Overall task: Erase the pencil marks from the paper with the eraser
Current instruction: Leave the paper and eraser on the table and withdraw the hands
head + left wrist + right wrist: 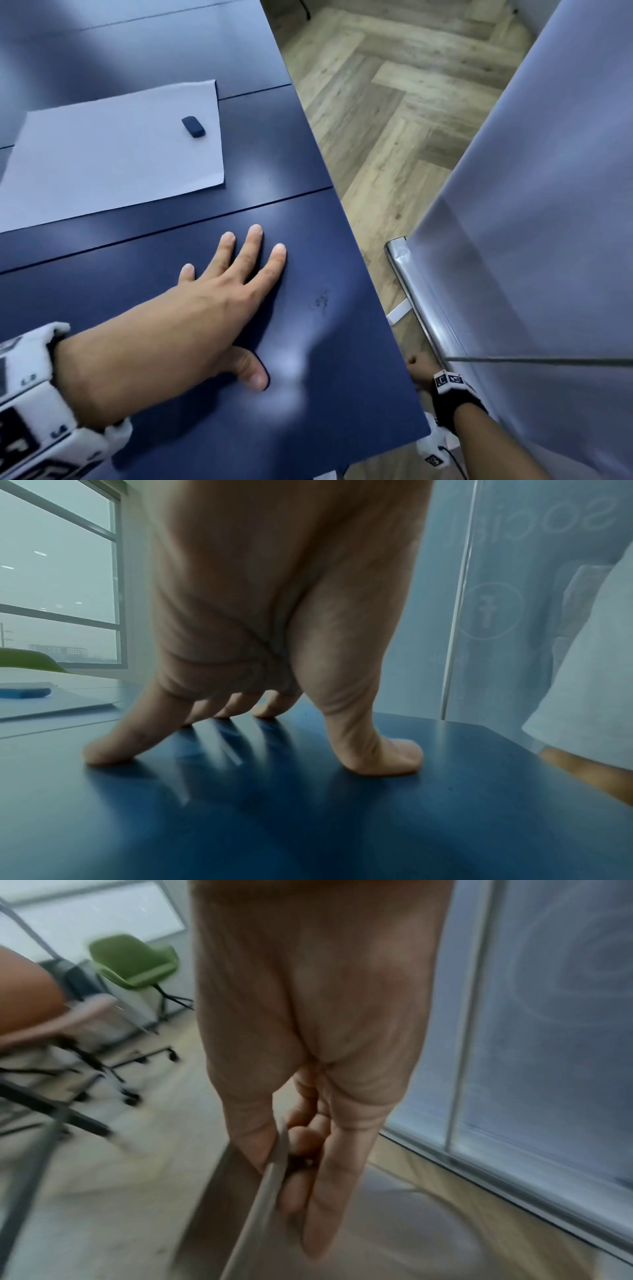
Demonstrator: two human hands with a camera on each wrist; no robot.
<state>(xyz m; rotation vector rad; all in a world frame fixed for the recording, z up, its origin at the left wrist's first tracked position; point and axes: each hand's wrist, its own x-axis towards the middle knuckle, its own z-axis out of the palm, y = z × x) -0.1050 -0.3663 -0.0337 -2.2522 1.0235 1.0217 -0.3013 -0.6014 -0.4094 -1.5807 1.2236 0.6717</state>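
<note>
Nothing is erased yet, we judge: our left hand (191, 308) presses flat, fingers straight, on the blue table (342, 377); our right hand (419, 373), below its edge, pinches a thin grey strip (270, 1177). Farther off, the eraser (193, 127) lies untouched on the paper (102, 154).

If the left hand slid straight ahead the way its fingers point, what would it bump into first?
Probably nothing: the left hand points across bare table, and the paper and eraser seem to lie off to its left.
</note>
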